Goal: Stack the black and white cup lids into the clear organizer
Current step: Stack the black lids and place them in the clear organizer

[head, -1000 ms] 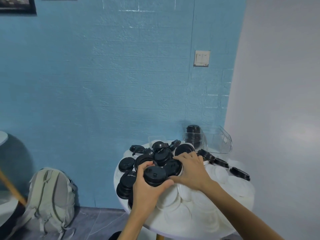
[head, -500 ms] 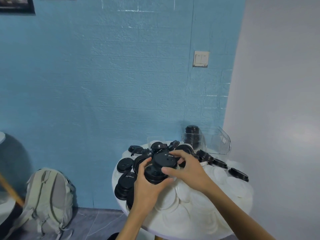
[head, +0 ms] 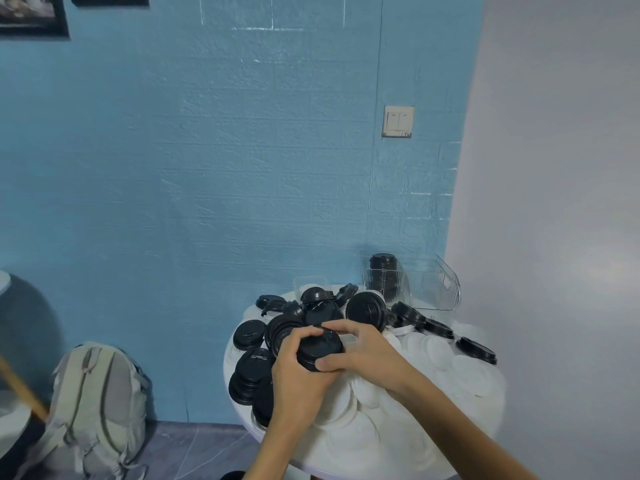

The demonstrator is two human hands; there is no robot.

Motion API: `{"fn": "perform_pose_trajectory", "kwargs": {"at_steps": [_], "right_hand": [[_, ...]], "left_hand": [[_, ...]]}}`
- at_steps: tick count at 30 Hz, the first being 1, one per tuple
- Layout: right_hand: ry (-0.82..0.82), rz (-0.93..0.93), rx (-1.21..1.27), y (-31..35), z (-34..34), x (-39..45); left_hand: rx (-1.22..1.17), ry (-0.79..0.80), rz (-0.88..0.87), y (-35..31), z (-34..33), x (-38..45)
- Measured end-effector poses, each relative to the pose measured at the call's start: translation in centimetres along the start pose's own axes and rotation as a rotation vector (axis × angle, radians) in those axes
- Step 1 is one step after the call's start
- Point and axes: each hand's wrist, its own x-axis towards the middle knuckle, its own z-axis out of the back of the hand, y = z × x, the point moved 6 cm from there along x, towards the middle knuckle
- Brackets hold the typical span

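While both hands curled around a short stack [head: 320,348] of round black lids, the left hand [head: 298,379] cupped its side and the right hand [head: 363,351] pinched its rim, above glossy white lids [head: 450,368] heaped on the round table [head: 239,403]; the ribbed clear organizer [head: 429,289] stood behind.

A plain room corner, likely in a home or small café back room, is suggested; which of the two cannot be told. A blue brick-textured wall [head: 242,168] is met by a grey wall [head: 554,168] to its right. A light switch [head: 398,121] is mounted on the blue wall, above a small round white table [head: 239,403]. Framed pictures [head: 33,15] are hung far up-left of the switch, and a pale backpack [head: 98,407] is left on the floor left of the table.
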Motion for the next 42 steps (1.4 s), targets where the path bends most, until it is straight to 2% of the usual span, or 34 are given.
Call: {"fn": "perform_pose_trajectory", "kwargs": {"at_steps": [3,4,7,8,9,11,13,17,20,26,28,30,34,42], "right_hand": [[0.050,-0.020,-0.048,-0.4,0.5,0.2],[-0.015,-0.005,-0.124,-0.2,1.5,0.5],[-0.434,0.126,-0.463,0.7,6.2,1.5],[-0.514,0.150,-0.597,0.8,7.3,2.0],[-0.524,0.137,-0.724,0.5,7.9,2.7],[-0.414,0.033,-0.914,-1.0,8.4,4.3],[-0.315,-0.022,-1.001,-2.3,8.3,5.3],[-0.288,0.014,-1.079,-2.6,8.3,5.7],[-0.327,0.049,-1.038,-2.4,8.5,5.4],[-0.410,0.101,-0.689,0.5,9.1,3.6],[-0.348,0.134,-0.568,1.2,8.3,3.0],[-0.208,0.150,-0.442,1.3,6.8,2.5],[0.001,0.078,-0.309,1.2,3.8,0.8],[0.006,0.043,-0.138,1.0,2.6,0.2]], "left_hand": [[-0.005,-0.004,0.010,0.1,-0.1,0.1],[-0.018,-0.013,0.011,0.0,0.0,0.2],[-0.044,-0.011,0.016,-0.3,0.1,0.6],[-0.046,0.001,0.018,-0.4,0.1,0.7],[-0.046,0.013,0.021,-0.4,0.0,0.7],[-0.050,0.029,0.026,-0.5,-0.1,0.8],[-0.053,0.038,0.025,-0.6,-0.3,0.9],[-0.057,0.055,0.016,-0.6,-0.7,0.8],[-0.061,0.059,0.016,-0.4,-0.8,0.8],[-0.111,0.048,0.019,-0.8,-1.0,1.0],[-0.131,0.053,0.023,-1.0,-1.3,1.1],[-0.144,0.071,0.015,-1.4,-1.5,1.3],[-0.148,0.111,0.004,-1.9,-2.0,1.3],[-0.121,0.130,-0.037,-2.1,-2.0,1.3]]}}
